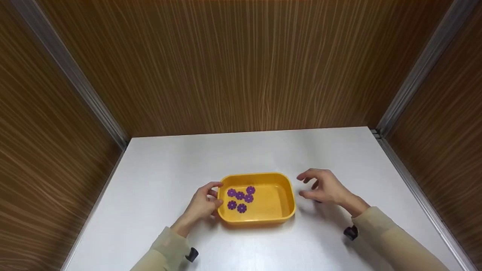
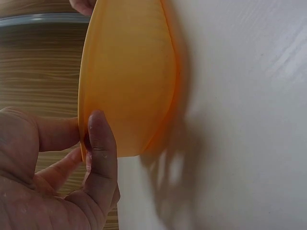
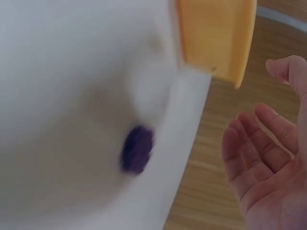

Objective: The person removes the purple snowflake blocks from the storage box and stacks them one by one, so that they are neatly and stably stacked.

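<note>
A yellow rectangular plastic tray [image 1: 269, 220] is on the white table, with several small purple flower-shaped pieces [image 1: 241, 208] in its left half. My left hand [image 1: 203, 203] pinches the tray's left rim between thumb and fingers; the left wrist view shows the pinch on the orange-looking tray wall [image 2: 129, 72]. To the right of the tray, my right hand [image 1: 324, 186] hovers with its fingers spread and loosely bent, touching nothing. Under that hand, a blurred purple piece [image 3: 137, 149] lies on the table outside the tray; the hand mostly hides it in the head view.
The white tabletop [image 1: 169, 162] stretches around the tray. Wood-grain panels [image 1: 241, 67] stand at the back and both sides, with metal strips [image 1: 414, 71] in the corners. A black band part [image 1: 351, 232] sits at the right sleeve, another [image 1: 192, 255] at the left.
</note>
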`<action>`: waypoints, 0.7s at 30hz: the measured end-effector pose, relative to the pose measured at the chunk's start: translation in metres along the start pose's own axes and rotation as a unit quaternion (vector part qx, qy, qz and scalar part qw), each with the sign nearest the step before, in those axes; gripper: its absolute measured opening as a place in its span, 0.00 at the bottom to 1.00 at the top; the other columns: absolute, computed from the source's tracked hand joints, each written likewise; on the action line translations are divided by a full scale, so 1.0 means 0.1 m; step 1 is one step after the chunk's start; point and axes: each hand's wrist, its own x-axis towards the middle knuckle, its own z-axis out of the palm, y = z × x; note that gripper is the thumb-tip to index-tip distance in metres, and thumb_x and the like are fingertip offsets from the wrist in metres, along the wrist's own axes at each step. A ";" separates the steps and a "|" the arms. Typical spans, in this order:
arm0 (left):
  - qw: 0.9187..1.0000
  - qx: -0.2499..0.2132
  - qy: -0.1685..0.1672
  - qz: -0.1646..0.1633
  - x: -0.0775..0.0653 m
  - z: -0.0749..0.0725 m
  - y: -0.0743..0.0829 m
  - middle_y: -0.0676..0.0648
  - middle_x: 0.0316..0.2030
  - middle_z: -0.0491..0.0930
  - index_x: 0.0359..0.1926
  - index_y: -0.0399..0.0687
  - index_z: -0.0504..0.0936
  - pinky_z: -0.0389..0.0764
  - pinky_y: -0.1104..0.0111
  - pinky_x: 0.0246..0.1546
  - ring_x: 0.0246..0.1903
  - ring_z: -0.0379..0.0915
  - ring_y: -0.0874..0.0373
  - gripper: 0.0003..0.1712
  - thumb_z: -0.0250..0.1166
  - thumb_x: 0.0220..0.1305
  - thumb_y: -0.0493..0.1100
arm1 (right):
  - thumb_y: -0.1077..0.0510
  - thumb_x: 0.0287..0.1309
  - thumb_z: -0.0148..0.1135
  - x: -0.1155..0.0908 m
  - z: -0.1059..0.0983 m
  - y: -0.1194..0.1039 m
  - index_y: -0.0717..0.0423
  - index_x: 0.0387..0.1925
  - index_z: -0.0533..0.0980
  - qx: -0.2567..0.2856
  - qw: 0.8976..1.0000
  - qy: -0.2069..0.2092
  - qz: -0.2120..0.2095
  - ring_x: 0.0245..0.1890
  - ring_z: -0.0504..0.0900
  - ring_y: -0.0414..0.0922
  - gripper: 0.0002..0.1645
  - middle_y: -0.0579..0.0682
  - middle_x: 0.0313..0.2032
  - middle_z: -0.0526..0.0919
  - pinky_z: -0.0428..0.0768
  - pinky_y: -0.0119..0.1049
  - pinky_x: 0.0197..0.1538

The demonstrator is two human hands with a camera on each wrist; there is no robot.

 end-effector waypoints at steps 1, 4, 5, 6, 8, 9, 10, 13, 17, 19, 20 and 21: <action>1.000 0.000 0.001 -0.002 0.00 0.00 0.00 0.41 0.52 0.76 0.77 0.52 0.78 0.94 0.60 0.33 0.29 0.82 0.55 0.33 0.68 0.74 0.32 | 0.58 0.57 0.84 0.03 0.02 -0.03 0.54 0.52 0.90 0.002 1.000 -0.004 -0.005 0.44 0.90 0.49 0.21 0.54 0.47 0.94 0.94 0.38 0.40; 1.000 -0.001 0.004 -0.010 0.00 0.01 0.01 0.41 0.52 0.77 0.76 0.54 0.79 0.94 0.61 0.34 0.30 0.82 0.55 0.33 0.68 0.74 0.32 | 0.57 0.59 0.83 0.12 0.08 -0.11 0.57 0.55 0.89 0.008 1.000 -0.020 -0.011 0.46 0.91 0.56 0.22 0.57 0.50 0.94 0.95 0.42 0.41; 1.000 -0.001 0.005 -0.014 -0.01 0.01 0.01 0.41 0.52 0.77 0.76 0.54 0.79 0.94 0.61 0.34 0.30 0.82 0.55 0.33 0.68 0.75 0.32 | 0.58 0.59 0.82 0.14 0.10 -0.14 0.58 0.55 0.89 0.011 1.000 -0.026 -0.012 0.47 0.91 0.58 0.23 0.58 0.51 0.94 0.95 0.43 0.42; 1.000 -0.001 0.006 -0.015 -0.01 0.01 0.01 0.41 0.52 0.77 0.76 0.55 0.79 0.94 0.62 0.34 0.31 0.82 0.55 0.33 0.68 0.75 0.32 | 0.58 0.59 0.82 0.17 0.12 -0.16 0.58 0.56 0.89 0.013 0.999 -0.031 -0.014 0.47 0.91 0.59 0.23 0.59 0.51 0.94 0.95 0.43 0.42; 1.000 0.000 0.006 -0.017 -0.01 0.01 0.02 0.41 0.52 0.77 0.76 0.55 0.79 0.94 0.62 0.34 0.31 0.83 0.55 0.33 0.69 0.75 0.32 | 0.58 0.59 0.82 0.21 0.16 -0.21 0.59 0.56 0.88 0.016 0.999 -0.038 -0.020 0.47 0.91 0.59 0.23 0.59 0.52 0.94 0.95 0.43 0.42; 1.000 0.001 0.005 -0.017 -0.01 0.01 0.02 0.41 0.52 0.77 0.76 0.54 0.79 0.94 0.62 0.33 0.31 0.83 0.55 0.33 0.69 0.75 0.32 | 0.59 0.59 0.82 0.24 0.19 -0.24 0.59 0.56 0.88 0.016 0.999 -0.040 -0.024 0.47 0.91 0.58 0.23 0.59 0.51 0.94 0.95 0.42 0.42; 1.000 0.002 0.005 -0.017 -0.01 0.01 0.03 0.41 0.52 0.77 0.76 0.54 0.79 0.94 0.62 0.33 0.31 0.83 0.55 0.33 0.69 0.75 0.32 | 0.59 0.59 0.82 0.26 0.21 -0.26 0.59 0.55 0.88 0.018 0.999 -0.042 -0.030 0.47 0.91 0.58 0.23 0.60 0.51 0.94 0.95 0.42 0.42; 1.000 0.000 0.004 -0.014 -0.01 0.00 0.03 0.41 0.52 0.77 0.76 0.54 0.79 0.94 0.62 0.34 0.31 0.83 0.54 0.33 0.69 0.74 0.32 | 0.60 0.59 0.83 0.31 0.27 -0.32 0.59 0.55 0.88 0.021 0.998 -0.047 -0.043 0.46 0.91 0.52 0.22 0.58 0.50 0.94 0.96 0.41 0.41; 1.000 -0.005 -0.001 -0.006 0.00 0.00 0.02 0.41 0.51 0.77 0.76 0.52 0.79 0.94 0.62 0.33 0.31 0.83 0.54 0.33 0.69 0.73 0.31 | 0.58 0.60 0.82 0.37 0.37 -0.40 0.59 0.57 0.88 0.026 0.997 -0.062 -0.042 0.47 0.91 0.51 0.23 0.55 0.50 0.94 0.96 0.42 0.43; 1.000 -0.006 -0.003 -0.002 0.00 0.00 0.02 0.41 0.50 0.76 0.76 0.50 0.78 0.94 0.61 0.33 0.31 0.82 0.55 0.34 0.69 0.72 0.31 | 0.58 0.61 0.81 0.39 0.42 -0.43 0.59 0.58 0.88 0.030 0.996 -0.072 -0.037 0.48 0.91 0.55 0.24 0.57 0.51 0.94 0.96 0.42 0.46; 1.000 -0.006 -0.003 0.000 0.00 0.00 0.01 0.41 0.50 0.76 0.76 0.50 0.78 0.94 0.61 0.33 0.31 0.82 0.55 0.34 0.69 0.72 0.31 | 0.58 0.62 0.81 0.41 0.45 -0.44 0.59 0.58 0.88 0.033 0.996 -0.076 -0.034 0.48 0.91 0.58 0.24 0.57 0.51 0.94 0.96 0.43 0.47; 1.000 -0.006 -0.002 0.001 0.00 0.00 0.02 0.42 0.50 0.76 0.76 0.49 0.78 0.94 0.60 0.33 0.31 0.82 0.55 0.34 0.69 0.71 0.31 | 0.59 0.63 0.81 0.42 0.48 -0.45 0.60 0.59 0.87 0.037 0.996 -0.080 -0.032 0.49 0.91 0.60 0.24 0.59 0.52 0.93 0.96 0.43 0.48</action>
